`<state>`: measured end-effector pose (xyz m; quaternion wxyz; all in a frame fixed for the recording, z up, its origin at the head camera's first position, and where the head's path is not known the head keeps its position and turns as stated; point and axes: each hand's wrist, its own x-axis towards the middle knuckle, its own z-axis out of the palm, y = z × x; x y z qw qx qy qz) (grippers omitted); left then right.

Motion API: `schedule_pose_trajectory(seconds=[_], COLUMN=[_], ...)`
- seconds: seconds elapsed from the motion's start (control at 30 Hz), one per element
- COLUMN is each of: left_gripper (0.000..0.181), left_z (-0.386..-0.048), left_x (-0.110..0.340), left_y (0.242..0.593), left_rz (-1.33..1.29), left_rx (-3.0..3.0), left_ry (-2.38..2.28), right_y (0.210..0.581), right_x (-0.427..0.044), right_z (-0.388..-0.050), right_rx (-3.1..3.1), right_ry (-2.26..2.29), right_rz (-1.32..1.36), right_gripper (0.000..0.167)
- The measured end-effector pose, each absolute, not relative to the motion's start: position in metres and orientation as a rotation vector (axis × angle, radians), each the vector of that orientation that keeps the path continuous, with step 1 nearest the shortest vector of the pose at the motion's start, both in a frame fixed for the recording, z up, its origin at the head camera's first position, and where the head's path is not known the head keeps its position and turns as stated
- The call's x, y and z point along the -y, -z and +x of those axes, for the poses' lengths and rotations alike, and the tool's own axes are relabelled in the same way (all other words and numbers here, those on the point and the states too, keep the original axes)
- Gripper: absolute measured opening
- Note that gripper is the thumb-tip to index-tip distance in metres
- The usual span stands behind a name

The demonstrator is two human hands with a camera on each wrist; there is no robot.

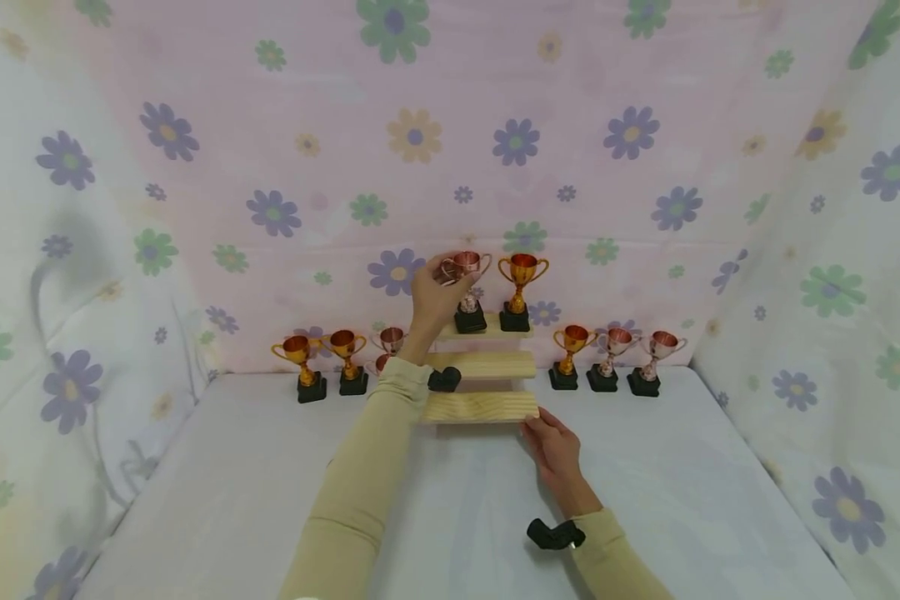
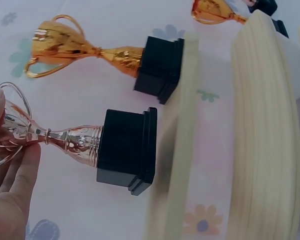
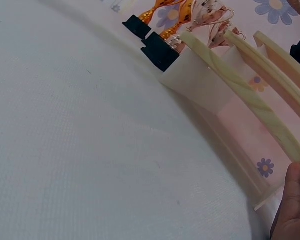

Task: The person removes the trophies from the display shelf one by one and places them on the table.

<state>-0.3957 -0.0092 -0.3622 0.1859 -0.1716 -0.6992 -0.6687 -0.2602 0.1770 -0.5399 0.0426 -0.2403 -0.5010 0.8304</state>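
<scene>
My left hand [image 1: 438, 292] grips a rose-gold trophy cup [image 2: 80, 142] by its bowl. Its black base is upright at the top board [image 1: 487, 331] of a stepped wooden display shelf; whether base and board touch, I cannot tell. Beside it on that board stands a gold trophy cup [image 1: 521, 275]. At the right end of the lowest board [image 1: 483, 407], my right hand [image 1: 555, 450] holds the edge, its fingertips [image 3: 294, 175] also showing in the right wrist view. The middle board [image 2: 265, 135] lies between these two levels.
Gold trophies [image 1: 297, 354] and rose-gold ones [image 1: 392, 337] stand left of the shelf, partly behind my left arm. To its right are one gold trophy [image 1: 572, 342] and two rose-gold ones [image 1: 656, 350]. Flowered cloth [image 1: 270, 167] surrounds the white tabletop [image 1: 217, 500].
</scene>
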Motion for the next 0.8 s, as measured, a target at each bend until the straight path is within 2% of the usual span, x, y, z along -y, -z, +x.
schedule_pose_trajectory(seconds=[0.4, 0.8], left_gripper=[0.041, 0.047], left_z=[-0.351, -0.308], left_x=[0.045, 0.080], left_y=[0.357, 0.392], left_rz=[-0.620, -0.718], left_rx=[2.002, 2.123], left_ry=[1.841, 1.855], right_y=[0.536, 0.538], right_x=[-0.178, -0.177], right_z=[-0.258, -0.259], right_rx=[1.541, 1.556], right_ry=[-2.532, -2.517], right_rz=[-0.755, -0.749], right_gripper=[0.054, 0.052])
